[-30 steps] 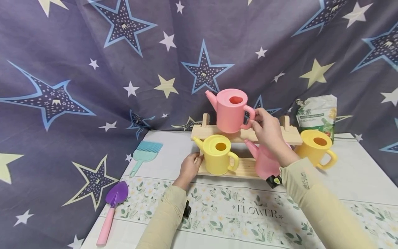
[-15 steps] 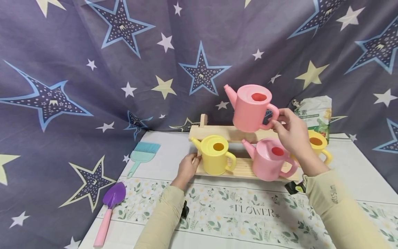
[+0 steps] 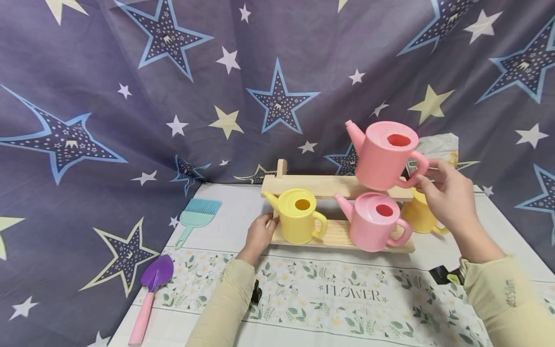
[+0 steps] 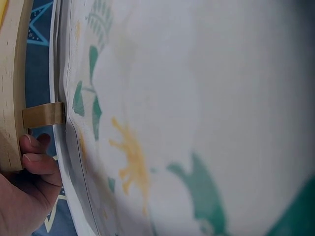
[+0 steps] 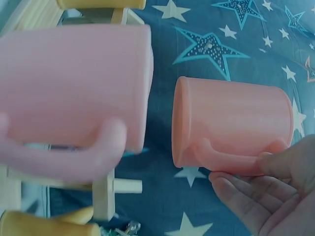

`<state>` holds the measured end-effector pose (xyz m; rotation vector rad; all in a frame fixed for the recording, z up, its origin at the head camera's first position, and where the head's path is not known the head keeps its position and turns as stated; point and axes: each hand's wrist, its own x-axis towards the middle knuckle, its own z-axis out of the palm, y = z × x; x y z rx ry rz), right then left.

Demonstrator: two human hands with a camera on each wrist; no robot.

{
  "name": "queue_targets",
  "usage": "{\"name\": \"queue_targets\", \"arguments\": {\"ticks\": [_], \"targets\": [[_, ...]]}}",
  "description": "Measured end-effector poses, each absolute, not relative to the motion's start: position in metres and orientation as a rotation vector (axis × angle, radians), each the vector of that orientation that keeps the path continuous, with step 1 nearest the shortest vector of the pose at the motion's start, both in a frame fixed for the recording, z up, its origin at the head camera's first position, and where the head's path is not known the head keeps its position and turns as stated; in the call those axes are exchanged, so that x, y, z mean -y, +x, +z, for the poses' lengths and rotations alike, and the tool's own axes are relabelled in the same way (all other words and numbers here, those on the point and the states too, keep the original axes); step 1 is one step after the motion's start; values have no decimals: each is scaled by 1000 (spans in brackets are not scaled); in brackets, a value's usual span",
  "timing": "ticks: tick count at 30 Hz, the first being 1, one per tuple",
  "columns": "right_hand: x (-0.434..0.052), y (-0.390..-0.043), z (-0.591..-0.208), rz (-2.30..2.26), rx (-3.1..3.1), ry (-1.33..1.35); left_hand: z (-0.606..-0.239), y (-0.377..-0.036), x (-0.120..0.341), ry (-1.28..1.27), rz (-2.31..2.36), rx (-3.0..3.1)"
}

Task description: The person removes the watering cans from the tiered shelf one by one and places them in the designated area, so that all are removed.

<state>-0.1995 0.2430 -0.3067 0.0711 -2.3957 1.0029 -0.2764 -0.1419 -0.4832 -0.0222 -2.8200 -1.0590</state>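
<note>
Nearest the person, the desk (image 3: 208,332) wears a white runner printed with flowers and the word FLOWER (image 3: 355,291). At its left edge lie a purple toy shovel with a pink handle (image 3: 149,294) and, farther back, a teal brush (image 3: 197,214).

The left hand (image 3: 258,233) curls its fingers round the left end of the two-tier wooden shelf (image 3: 303,185); the left wrist view shows the fingertips pressed on the wood. On the lower tier stand a yellow plastic watering can (image 3: 299,220) and a pink plastic watering can (image 3: 375,220).

The right hand (image 3: 448,200) pinches the handle of a second pink watering can (image 3: 386,154), held in the air above the shelf's right end, spout to the left and tipped slightly. Behind the hand, on the desk, stands another yellow can (image 3: 418,217), partly hidden, with a printed bag (image 3: 438,144) beyond it against the star-patterned cloth backdrop (image 3: 130,96).

To handle the lifted can well, I judge the grip on the handle should stay firm and the can level, kept clear of the pink can below, while the left hand steadies the shelf.

Against a second ago, the lifted can has travelled from the upper tier's middle rightward and off it; the left hand has stayed put.
</note>
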Motion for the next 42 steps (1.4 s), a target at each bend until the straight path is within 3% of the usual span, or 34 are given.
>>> {"name": "queue_targets", "arguments": {"ticks": [14,26,29,36,42], "targets": [[-293,-174,-321,875,2450,-192,-484,-277,142,-17,-1058,2823],[-336,-157,-346,881,2352,-218,-486,-279,143,-13,-1049,2838],[-363,-162,-370,979,2237,-156,-486,-279,143,-18,-1043,2839],[-499,-213,-488,1006,2046,-140,-485,-279,142,-16,-1051,2829],[-543,-225,-530,973,2089,-334,-486,-278,142,-25,-1048,2821]]}}
